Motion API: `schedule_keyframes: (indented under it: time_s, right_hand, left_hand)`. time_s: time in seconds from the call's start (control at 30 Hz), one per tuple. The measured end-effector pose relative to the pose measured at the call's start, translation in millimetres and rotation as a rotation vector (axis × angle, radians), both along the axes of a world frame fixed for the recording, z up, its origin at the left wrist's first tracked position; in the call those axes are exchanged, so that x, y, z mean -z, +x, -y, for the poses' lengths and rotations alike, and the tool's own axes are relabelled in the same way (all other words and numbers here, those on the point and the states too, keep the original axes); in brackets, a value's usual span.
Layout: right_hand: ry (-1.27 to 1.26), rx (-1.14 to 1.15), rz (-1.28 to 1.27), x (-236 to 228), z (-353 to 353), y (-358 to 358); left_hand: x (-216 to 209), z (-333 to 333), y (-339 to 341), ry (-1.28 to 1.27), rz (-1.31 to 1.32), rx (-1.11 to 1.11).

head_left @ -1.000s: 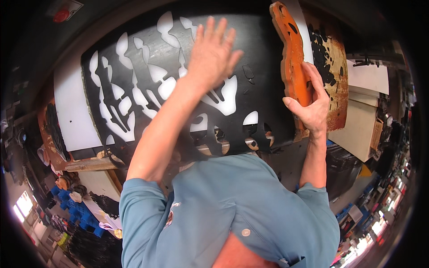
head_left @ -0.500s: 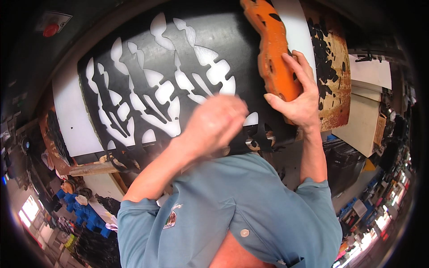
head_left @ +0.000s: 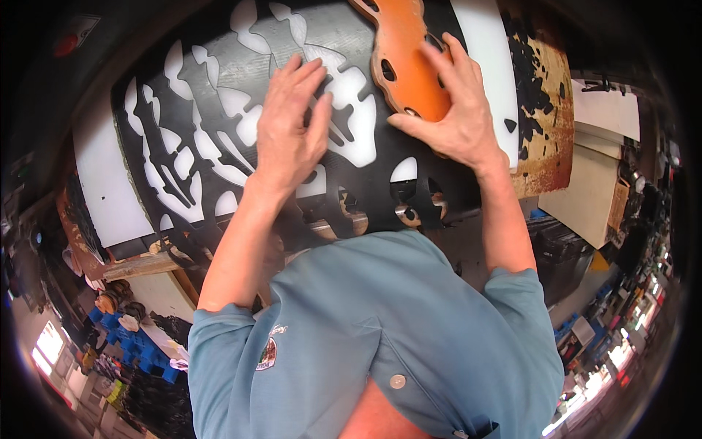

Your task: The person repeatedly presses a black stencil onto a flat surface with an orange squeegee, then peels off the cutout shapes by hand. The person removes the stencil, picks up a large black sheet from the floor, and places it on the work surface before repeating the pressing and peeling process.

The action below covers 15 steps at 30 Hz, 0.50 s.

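Note:
A black sheet (head_left: 351, 33) with rows of cut-out shapes lies across a white board (head_left: 488, 66); the board shows white through the holes. On the sheet's right part rests an orange cutting die (head_left: 408, 62), a long wavy-edged piece with dark openings. My right hand (head_left: 468, 121) grips its near right end, the thumb at the near edge and the fingers along the right side. My left hand (head_left: 289, 135) is over the cut-outs left of the die, fingers stretched out and thumb apart, holding nothing. Whether its palm presses on the sheet is hard to tell.
Right of the board is a worn tan surface (head_left: 548, 139) strewn with black scraps. The sheet's cut near edge hangs close to my body above a wooden bar (head_left: 139, 267). Blue crates (head_left: 139, 347) stand at lower left, and a black plastic bag (head_left: 559, 245) at right.
The orange die has shifted left and turned slightly, with my right hand on it. My left hand has moved left and away from me, its fingers now spread. The sheet has shifted slightly left.

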State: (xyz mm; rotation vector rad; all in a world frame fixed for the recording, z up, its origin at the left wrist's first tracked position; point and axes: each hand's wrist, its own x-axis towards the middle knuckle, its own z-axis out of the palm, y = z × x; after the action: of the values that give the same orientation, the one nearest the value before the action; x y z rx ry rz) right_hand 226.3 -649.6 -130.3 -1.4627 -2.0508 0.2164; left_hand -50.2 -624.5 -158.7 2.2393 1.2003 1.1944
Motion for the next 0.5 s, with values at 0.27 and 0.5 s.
schedule_keyframes:
  time_s: [0.27,0.5]
  right_hand:
    - [-0.542,0.736,-0.071,-34.3,114.1,26.9]
    - [-0.517,0.623,-0.523,2.9,129.2,32.1]
  left_hand:
    - [-45.2,110.0,-35.8,-0.386,0.055,0.064]
    - [-6.7,155.5,-11.8,-0.168,0.019,0.032]
